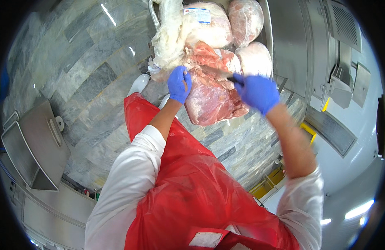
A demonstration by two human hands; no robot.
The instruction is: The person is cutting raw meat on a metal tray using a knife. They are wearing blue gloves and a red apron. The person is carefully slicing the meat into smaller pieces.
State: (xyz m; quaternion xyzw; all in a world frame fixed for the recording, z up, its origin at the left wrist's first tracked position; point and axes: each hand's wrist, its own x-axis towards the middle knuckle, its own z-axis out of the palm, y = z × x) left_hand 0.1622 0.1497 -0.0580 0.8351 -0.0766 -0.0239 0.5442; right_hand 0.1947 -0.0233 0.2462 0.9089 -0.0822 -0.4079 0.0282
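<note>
A large raw piece of meat (211, 102), pink with pale fat, lies at the near end of a metal cart. My right hand (259, 93), in a blue glove, is closed round the dark handle of a knife (219, 72). Its blade points left across the upper part of the meat, where cut red flesh (207, 54) shows. At the meat's left edge, my left hand (180, 84), also blue-gloved, has its fingers curled closed on the edge of the meat. Crumpled clear plastic wrap (167, 46) lies just beyond it.
Several wrapped pieces of meat, one a large labelled pack (213, 29), fill the cart behind, inside its metal rim (268, 25). A steel tub cart (36, 146) stands at left on the tiled floor (96, 116). Steel cabinets (288, 46) line the right.
</note>
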